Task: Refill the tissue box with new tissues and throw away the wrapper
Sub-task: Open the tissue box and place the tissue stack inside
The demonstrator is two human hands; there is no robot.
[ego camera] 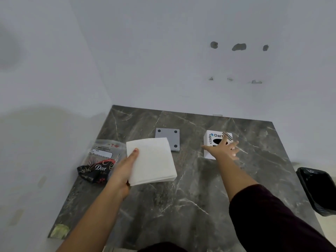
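My left hand [125, 168] holds a square stack of white tissues [151, 160] above the dark marble table, thumb on top of the stack. The white cube tissue box [211, 138], covered in stickers and with a dark oval opening on top, stands at the back right. My right hand [224, 150] reaches over the box with fingers spread, touching its top and front. The crumpled clear and black plastic wrapper [99, 160] lies on the table to the left of the tissues.
A grey square plate [170, 138] with dark round feet lies behind the tissue stack. A bin lined with a black bag [320, 190] stands on the floor off the table's right edge. White walls close in behind and to the left.
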